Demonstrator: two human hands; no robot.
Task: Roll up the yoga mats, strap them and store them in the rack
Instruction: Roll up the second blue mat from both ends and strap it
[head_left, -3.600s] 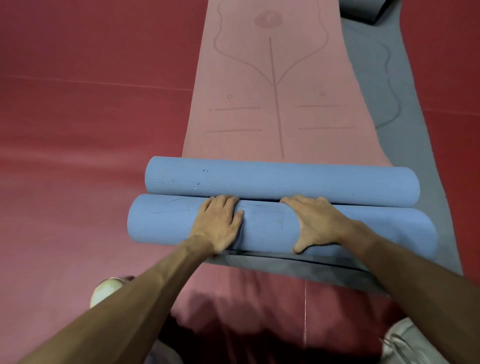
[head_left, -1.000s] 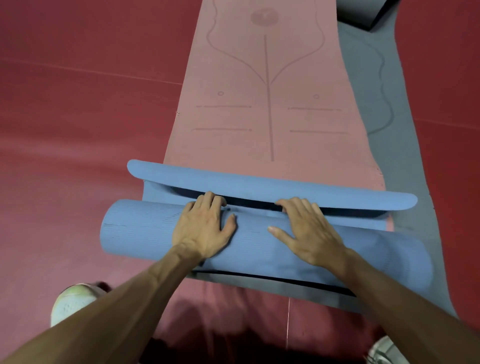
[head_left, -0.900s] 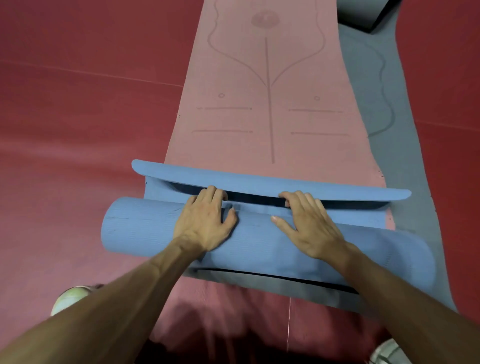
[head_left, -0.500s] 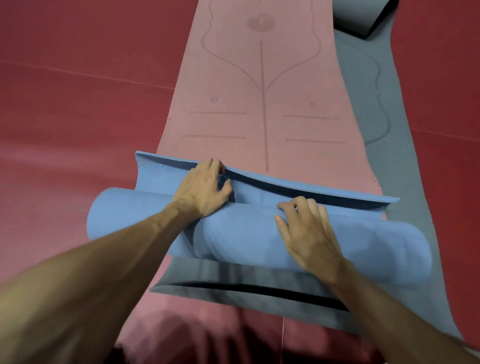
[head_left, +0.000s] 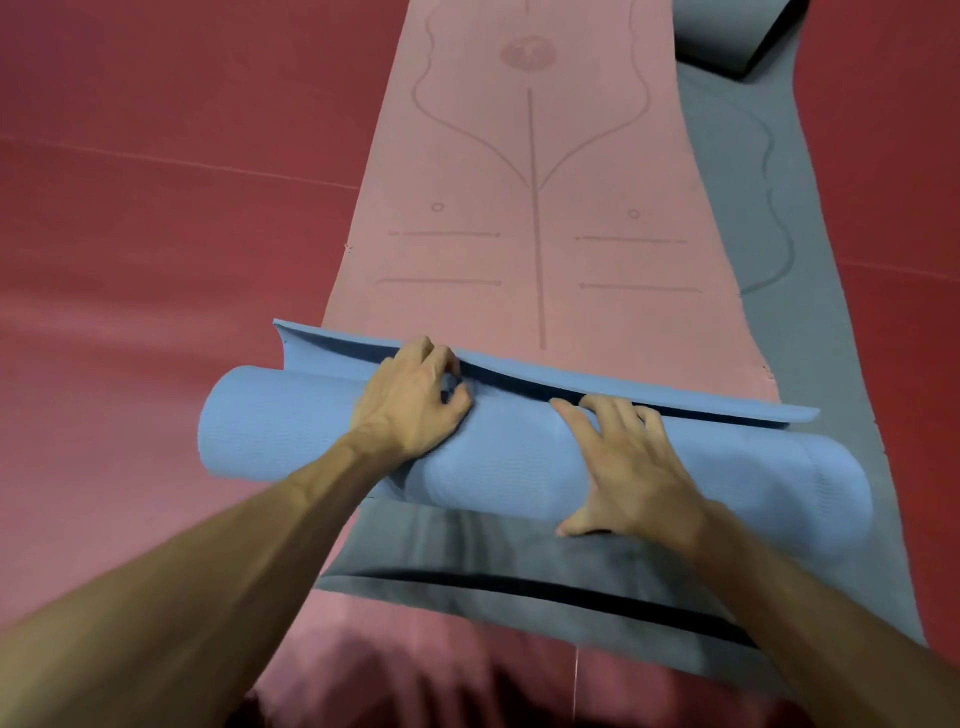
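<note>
At left, floor (head_left: 130, 234): red, stretching wide past the left end of the blue mat (head_left: 519, 467).
Left hand (head_left: 410, 405): fingers curled into the crease under the flap (head_left: 332, 345), gripping the blue mat.
Blue mat: ribbed, mostly rolled; long axis left to right, right end slightly nearer the person; lies across the pink mat (head_left: 535, 156); flap's far edge curls up.
Right hand (head_left: 628, 467): fingers spread, pressing on the blue mat, thumb down its near side.
Grey mat (head_left: 810, 312): flat, extends beyond the right end.

red floor (head_left: 156, 270) filling 9 o'clock side, strip more at 3 o'clock; pale seam line (head_left: 182, 163) running toward 10 o'clock, fainter seam (head_left: 898, 273) at 3 o'clock.
</note>
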